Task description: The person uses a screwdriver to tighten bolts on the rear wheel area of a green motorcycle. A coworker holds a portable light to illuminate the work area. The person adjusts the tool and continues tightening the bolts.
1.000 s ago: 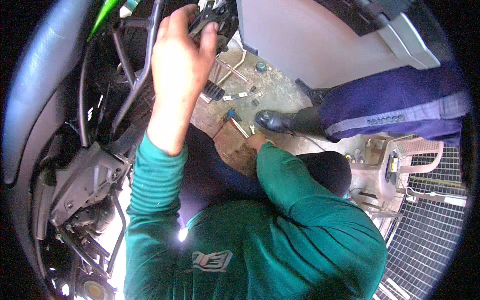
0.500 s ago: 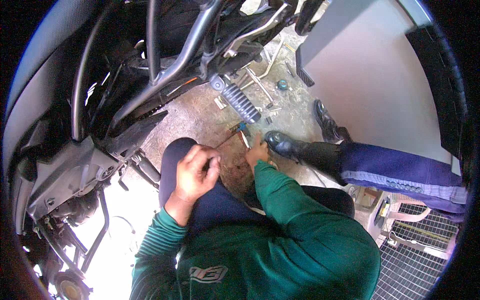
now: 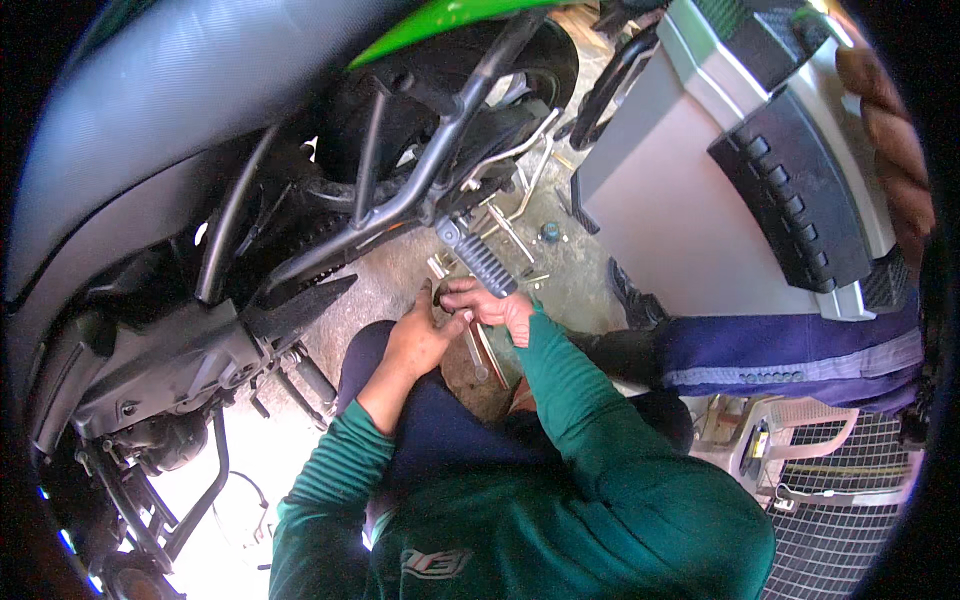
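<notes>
My left hand (image 3: 420, 338) and my right hand (image 3: 490, 303) meet low over the ground, between my knees and the motorcycle. Their fingers are closed together around something small and dark that I cannot make out. Just beyond the right hand, a ribbed footpeg (image 3: 487, 268) juts from the motorcycle's tubular frame (image 3: 425, 180). Beneath my hands shows a metal wrench-like tool (image 3: 479, 366) with a rounded end, beside a thin reddish rod-like piece (image 3: 492, 352). Whether either touches my right hand cannot be told.
Metal bars (image 3: 515, 235) and a small dark round part (image 3: 549, 232) lie on the concrete. At right, a person's hand (image 3: 895, 150) is at a large silver case (image 3: 670, 190); a leg in blue trousers (image 3: 780, 355) stands below. A plastic chair (image 3: 800, 430) stands behind, near a metal grid (image 3: 840, 510).
My left hand has moved forward and right, and my right hand left, so they now meet. The case's latch side and the other person's hand have come into view. The view has shifted.
</notes>
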The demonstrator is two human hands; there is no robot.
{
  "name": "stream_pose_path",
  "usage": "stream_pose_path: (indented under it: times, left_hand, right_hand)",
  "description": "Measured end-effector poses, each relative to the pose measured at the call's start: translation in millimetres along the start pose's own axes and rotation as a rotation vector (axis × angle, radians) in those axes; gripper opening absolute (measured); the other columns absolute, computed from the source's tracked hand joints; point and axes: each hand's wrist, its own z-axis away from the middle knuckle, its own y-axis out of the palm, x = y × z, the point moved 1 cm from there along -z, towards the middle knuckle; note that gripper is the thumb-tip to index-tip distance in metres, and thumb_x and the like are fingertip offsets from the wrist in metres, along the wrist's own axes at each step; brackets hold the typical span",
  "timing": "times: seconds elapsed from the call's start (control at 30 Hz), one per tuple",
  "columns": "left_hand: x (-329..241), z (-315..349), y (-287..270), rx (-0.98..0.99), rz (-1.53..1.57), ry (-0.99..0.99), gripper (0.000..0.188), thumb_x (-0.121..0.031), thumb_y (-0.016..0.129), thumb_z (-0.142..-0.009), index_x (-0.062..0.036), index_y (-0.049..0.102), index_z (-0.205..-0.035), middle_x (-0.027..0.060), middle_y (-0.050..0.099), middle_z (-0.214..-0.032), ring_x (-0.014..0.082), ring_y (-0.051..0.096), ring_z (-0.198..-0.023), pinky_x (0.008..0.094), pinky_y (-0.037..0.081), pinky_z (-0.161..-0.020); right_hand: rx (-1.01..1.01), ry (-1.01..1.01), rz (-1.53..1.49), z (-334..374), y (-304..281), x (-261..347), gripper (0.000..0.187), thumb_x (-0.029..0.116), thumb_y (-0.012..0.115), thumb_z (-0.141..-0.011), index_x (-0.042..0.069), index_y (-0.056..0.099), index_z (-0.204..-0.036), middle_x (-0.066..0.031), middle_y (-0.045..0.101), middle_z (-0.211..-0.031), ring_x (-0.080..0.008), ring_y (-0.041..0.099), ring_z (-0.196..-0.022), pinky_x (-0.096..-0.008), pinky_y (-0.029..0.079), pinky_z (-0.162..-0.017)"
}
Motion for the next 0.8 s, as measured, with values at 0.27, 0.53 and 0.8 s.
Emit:
stream_pose_path:
  times: [0.27, 0.53, 0.8]
  left_hand:
    - [30.5, -31.0, -0.4, 0.269, 0.618, -0.356, 0.076, -0.010, 0.061, -0.098, -0.0017, 0.029, -0.166, 0.0061, 0.070, -0.096, 0.0132, 0.059, -0.066, 0.0272, 0.047, -0.057]
    - [28.7, -18.5, -15.4, 0.407, 0.770, -0.293, 0.061, -0.013, 0.060, -0.101, -0.0015, 0.041, -0.159, 0.0027, 0.062, -0.089, 0.0125, 0.057, -0.069, 0.0277, 0.048, -0.061]
    - [-91.4, 77.5, -132.6, 0.212, 0.407, 0.082, 0.055, -0.005, 0.060, -0.104, -0.0067, 0.050, -0.157, 0.0076, 0.067, -0.106, 0.0150, 0.067, -0.078, 0.0291, 0.056, -0.071]
  right_hand:
    - [-0.492, -0.384, 0.468, -31.2, 0.8, -26.1, 0.044, 0.044, 0.065, -0.104, 0.012, 0.068, -0.134, -0.0117, 0.068, -0.127, -0.0281, 0.063, -0.110, -0.0435, 0.051, -0.096]
    - [-0.538, 0.176, 1.805, -6.9, -63.1, -184.0, 0.040, 0.026, 0.057, -0.095, 0.023, 0.073, -0.132, -0.0151, 0.069, -0.135, -0.0347, 0.060, -0.130, -0.0606, 0.039, -0.107]
    - [-0.198, 0.250, 1.680, 38.9, -102.4, -117.9, 0.033, 0.030, 0.070, -0.080, 0.011, 0.081, -0.105, -0.0108, 0.080, -0.111, -0.0366, 0.074, -0.106, -0.0577, 0.052, -0.095]
